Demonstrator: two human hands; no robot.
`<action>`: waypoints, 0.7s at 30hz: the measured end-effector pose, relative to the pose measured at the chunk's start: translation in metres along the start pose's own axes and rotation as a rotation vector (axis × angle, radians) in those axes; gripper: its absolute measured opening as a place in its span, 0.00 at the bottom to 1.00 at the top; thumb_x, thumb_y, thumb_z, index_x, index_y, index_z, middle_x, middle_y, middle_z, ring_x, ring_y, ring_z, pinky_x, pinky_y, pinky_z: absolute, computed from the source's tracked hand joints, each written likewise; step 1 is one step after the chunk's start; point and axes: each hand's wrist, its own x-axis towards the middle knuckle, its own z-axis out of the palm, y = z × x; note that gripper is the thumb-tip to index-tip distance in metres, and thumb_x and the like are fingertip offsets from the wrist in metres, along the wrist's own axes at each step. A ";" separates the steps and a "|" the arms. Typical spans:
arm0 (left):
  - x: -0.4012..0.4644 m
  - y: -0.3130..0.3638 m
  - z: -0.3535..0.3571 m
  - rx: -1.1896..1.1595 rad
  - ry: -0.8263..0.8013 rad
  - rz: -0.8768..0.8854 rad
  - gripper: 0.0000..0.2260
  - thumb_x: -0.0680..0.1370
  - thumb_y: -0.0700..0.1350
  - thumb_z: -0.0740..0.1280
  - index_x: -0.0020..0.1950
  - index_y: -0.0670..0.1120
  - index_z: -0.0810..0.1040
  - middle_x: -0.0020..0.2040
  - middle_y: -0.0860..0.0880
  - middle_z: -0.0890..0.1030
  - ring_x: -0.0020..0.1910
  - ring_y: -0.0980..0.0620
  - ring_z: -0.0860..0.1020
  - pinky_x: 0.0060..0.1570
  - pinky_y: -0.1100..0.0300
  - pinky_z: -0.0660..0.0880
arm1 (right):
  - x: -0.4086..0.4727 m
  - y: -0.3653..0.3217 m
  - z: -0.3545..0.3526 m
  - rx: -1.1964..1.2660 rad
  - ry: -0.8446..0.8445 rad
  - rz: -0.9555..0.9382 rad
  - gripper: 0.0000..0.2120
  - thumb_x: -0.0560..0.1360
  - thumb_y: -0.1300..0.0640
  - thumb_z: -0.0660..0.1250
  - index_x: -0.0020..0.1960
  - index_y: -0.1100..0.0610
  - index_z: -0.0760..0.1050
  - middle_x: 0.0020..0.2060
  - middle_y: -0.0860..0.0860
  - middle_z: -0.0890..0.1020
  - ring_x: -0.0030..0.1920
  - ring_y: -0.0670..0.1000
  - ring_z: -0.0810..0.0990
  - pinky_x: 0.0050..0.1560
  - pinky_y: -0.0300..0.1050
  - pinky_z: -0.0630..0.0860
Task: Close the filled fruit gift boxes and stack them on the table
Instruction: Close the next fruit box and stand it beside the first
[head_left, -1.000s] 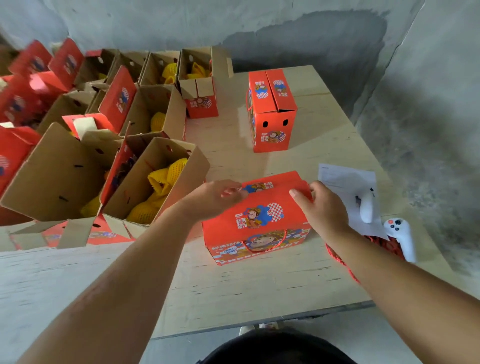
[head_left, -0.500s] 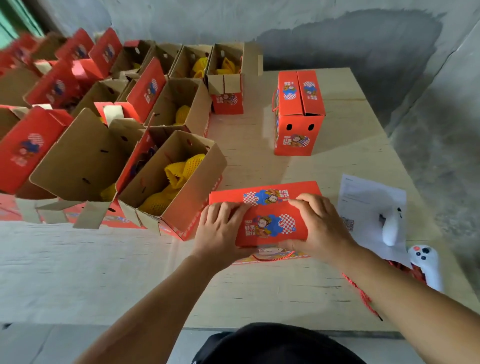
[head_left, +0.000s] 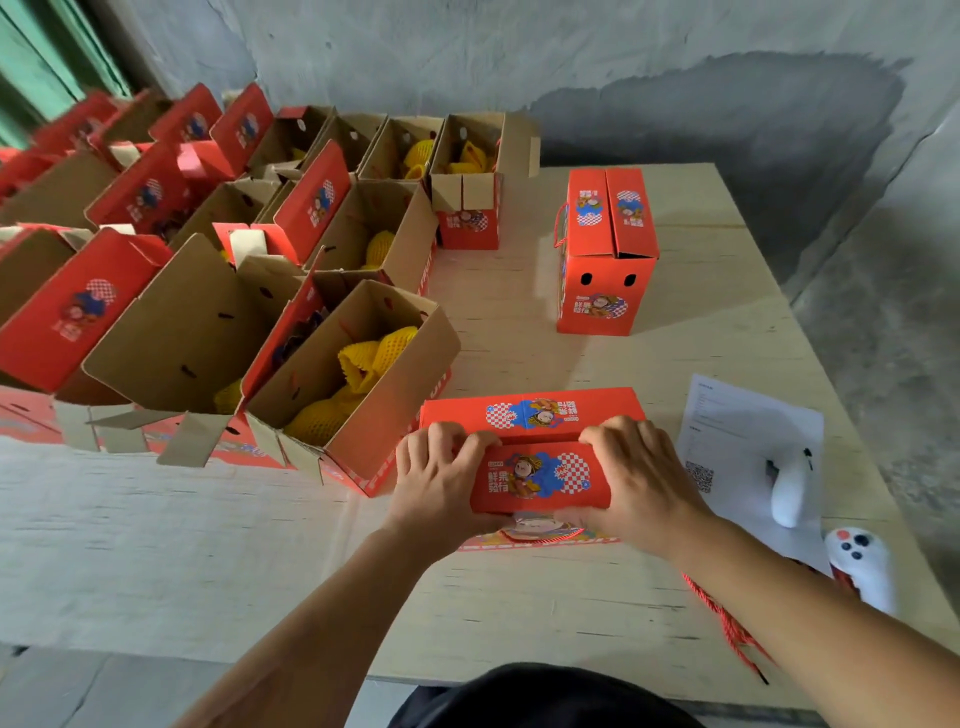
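My left hand (head_left: 436, 483) and right hand (head_left: 644, 483) grip red gift box (head_left: 540, 475) toward near side of counter (head_left: 519, 597), one hand at each end of near top flap. Fingers curl over seam between flaps, thumbs on front face. Open box (head_left: 358, 374) of yellow-netted fruit just beside it, left. Closed box (head_left: 605, 249) stands well apart, farther back. Paper sheet (head_left: 748, 431) at right.

Left hand (head_left: 434, 483) and right hand (head_left: 644, 480) grip gift box (head_left: 540, 475).

Two closed boxes (head_left: 605, 291) (head_left: 540, 475) and at least eight open boxes (head_left: 384, 395) are sitting on the worktop (head_left: 519, 613); two white controllers (head_left: 787, 488) (head_left: 860, 564) and one paper sheet (head_left: 737, 431) are lying alongside.
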 end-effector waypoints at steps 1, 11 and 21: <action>0.001 0.000 0.000 0.002 -0.021 -0.001 0.43 0.62 0.77 0.72 0.69 0.55 0.72 0.62 0.47 0.72 0.59 0.44 0.70 0.63 0.40 0.71 | -0.001 0.001 0.002 -0.004 0.011 0.003 0.44 0.65 0.21 0.66 0.63 0.57 0.75 0.57 0.54 0.72 0.55 0.59 0.74 0.58 0.59 0.76; 0.006 0.003 0.007 0.111 -0.167 -0.028 0.52 0.65 0.83 0.61 0.81 0.53 0.63 0.79 0.45 0.65 0.78 0.37 0.63 0.77 0.33 0.56 | 0.004 0.008 0.009 -0.010 -0.184 -0.013 0.43 0.68 0.22 0.64 0.63 0.58 0.73 0.80 0.61 0.61 0.82 0.61 0.53 0.79 0.62 0.57; 0.038 0.002 -0.001 0.154 -0.549 0.005 0.61 0.61 0.86 0.45 0.83 0.52 0.32 0.83 0.43 0.32 0.82 0.34 0.35 0.76 0.36 0.35 | 0.012 -0.003 -0.003 -0.158 -0.444 0.020 0.57 0.69 0.17 0.43 0.79 0.52 0.22 0.79 0.54 0.26 0.80 0.55 0.27 0.81 0.55 0.34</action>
